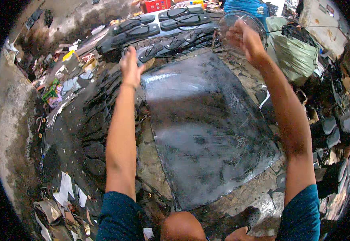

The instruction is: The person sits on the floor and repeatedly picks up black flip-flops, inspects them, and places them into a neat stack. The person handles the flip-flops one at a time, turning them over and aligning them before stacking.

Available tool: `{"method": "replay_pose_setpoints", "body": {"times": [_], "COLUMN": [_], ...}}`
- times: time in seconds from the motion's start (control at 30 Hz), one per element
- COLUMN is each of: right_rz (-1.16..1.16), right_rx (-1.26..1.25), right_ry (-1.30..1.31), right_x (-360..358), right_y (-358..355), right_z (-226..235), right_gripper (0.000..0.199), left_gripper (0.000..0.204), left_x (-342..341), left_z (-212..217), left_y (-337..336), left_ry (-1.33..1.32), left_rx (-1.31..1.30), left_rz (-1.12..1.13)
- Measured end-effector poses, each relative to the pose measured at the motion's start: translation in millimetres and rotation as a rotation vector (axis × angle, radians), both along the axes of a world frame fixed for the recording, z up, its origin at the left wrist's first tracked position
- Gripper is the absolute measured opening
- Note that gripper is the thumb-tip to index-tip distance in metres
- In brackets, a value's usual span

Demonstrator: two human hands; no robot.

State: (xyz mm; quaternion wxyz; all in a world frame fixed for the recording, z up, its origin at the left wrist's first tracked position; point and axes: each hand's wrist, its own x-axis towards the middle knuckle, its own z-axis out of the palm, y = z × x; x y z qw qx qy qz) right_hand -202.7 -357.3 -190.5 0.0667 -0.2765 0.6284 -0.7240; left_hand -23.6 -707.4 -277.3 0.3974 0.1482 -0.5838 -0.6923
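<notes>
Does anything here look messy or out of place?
Yes. Paper scraps litter the floor at lower left. The big dark sheet looks scuffed and patchy. The right hand is at a clear round bowl; the left hand reaches towards black sandals.

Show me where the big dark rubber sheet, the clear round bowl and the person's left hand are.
Dark rubber sheet [207,132]: head view, on the middle of its shiny surface.
Clear round bowl [231,22]: head view, on its upper left rim.
Left hand [130,66]: head view, on the back of the hand.
</notes>
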Motion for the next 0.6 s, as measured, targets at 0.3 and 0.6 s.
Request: {"method": "replay_pose_setpoints", "body": {"times": [0.3, 0.6], "right_rz": [0.829, 0.196], "right_rx": [1.441, 1.493], "right_ry": [-0.244, -0.124], "right_x": [244.0, 273.3], "right_y": [274.0, 383.7], "right_z": [-232.3, -246.7], "right_gripper": [0.077, 0.048], "left_gripper": [0.063, 0.051], "left_x": [331.5, 359.2], "left_z": [-295.0, -286.7], "left_y": [222.8, 274.2], "left_ry": [-0.970, -1.048], "left_rx": [-0.197, 0.290], "left_rz": [-0.129, -0.264]}}
